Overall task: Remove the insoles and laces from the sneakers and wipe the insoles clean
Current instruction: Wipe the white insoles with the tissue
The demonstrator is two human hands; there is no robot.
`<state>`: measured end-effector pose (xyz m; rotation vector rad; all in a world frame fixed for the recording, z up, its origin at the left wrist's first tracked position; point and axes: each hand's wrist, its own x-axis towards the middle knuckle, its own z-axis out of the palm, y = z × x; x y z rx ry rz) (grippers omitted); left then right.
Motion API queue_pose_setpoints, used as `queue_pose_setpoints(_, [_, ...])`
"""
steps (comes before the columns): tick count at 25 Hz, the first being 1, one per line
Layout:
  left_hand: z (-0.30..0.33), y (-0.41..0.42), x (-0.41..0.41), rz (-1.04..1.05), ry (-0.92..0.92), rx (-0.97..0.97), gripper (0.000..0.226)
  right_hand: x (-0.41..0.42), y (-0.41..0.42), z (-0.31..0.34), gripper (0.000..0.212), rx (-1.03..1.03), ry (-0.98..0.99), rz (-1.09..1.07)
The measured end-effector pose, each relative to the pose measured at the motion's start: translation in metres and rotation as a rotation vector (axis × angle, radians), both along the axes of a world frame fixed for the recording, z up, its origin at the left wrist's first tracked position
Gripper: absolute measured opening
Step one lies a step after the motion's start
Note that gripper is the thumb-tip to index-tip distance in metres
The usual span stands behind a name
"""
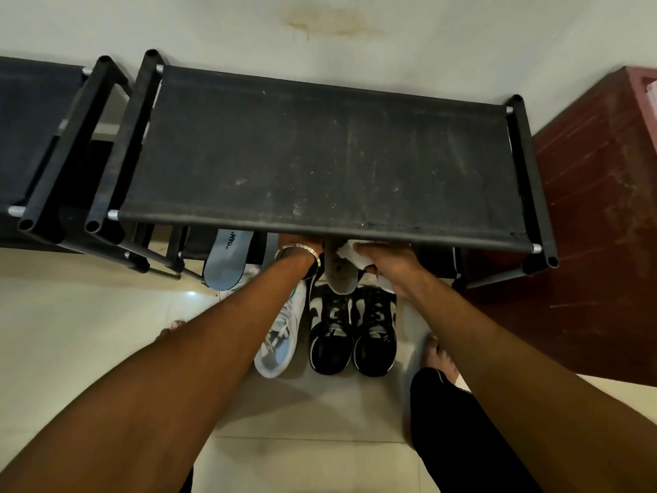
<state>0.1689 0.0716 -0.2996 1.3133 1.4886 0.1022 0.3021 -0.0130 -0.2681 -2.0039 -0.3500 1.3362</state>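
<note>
A grey insole (339,270) is being held up just under the front edge of the black shoe rack (320,154), its heel end pointing down over the pair of black-and-white sneakers (352,329). A white cloth (350,252) is being pressed against the insole by the right hand (387,263), whose grip is being kept curled round the cloth. The left hand (302,245) is being hidden mostly behind the rack's edge at the insole's top end; whether its grip is closed on the insole cannot be told. A metal bangle (302,252) is being worn on the left wrist.

The black-and-white sneakers are being kept side by side on the tiled floor (106,332), toes toward the person. Just to their left, a white and light-blue sneaker (281,336) is being crossed by the left forearm. Further left, a blue insole (227,259) is being propped upright against the rack's lower shelf. A second black rack (39,137) is being seen at the far left, a dark red cabinet (597,215) at the right. Bare toes (439,354) are being shown on the floor to the right.
</note>
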Motion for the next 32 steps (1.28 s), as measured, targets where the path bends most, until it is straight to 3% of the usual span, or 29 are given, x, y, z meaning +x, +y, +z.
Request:
queue_pose_setpoints(2, [-0.002, 0.004, 0.001, -0.088, 0.093, 0.064, 0.007, 0.0, 0.002, 0.0, 0.03, 0.016, 0.0, 0.011])
queue_pose_setpoints(4, [-0.01, 0.008, 0.001, -0.138, 0.204, 0.17, 0.036, 0.0, 0.003, 0.0, 0.031, 0.024, -0.02, 0.033])
queue_pose_setpoints(7, [-0.011, 0.011, 0.003, -0.148, 0.193, 0.233, 0.038, 0.0, 0.004, 0.0, 0.035, 0.021, -0.03, 0.034])
queue_pose_setpoints(13, [0.009, -0.004, 0.005, -0.015, 0.181, 0.316, 0.029, 0.015, -0.01, 0.014, 0.02, -0.053, -0.091, 0.06])
queue_pose_setpoints(18, [0.013, -0.017, 0.034, -0.092, 0.134, 0.234, 0.033, 0.044, -0.032, 0.022, 0.029, -0.031, -0.256, 0.166])
queue_pose_setpoints(22, [0.023, -0.034, 0.058, -0.025, -0.065, 0.0, 0.036, 0.067, -0.039, 0.026, 0.027, -0.002, -0.319, 0.179])
queue_pose_setpoints(25, [0.022, -0.038, 0.073, 0.023, -0.079, 0.075, 0.037, 0.075, -0.041, 0.023, 0.023, -0.025, -0.304, 0.163])
queue_pose_setpoints(29, [0.02, -0.043, 0.082, -0.202, 0.006, 0.148, 0.032, 0.076, -0.038, 0.021, 0.015, -0.019, -0.272, 0.146])
queue_pose_setpoints(32, [0.017, -0.046, 0.087, -0.209, -0.024, 0.21, 0.025, 0.074, -0.035, 0.021, 0.016, 0.034, -0.224, 0.12])
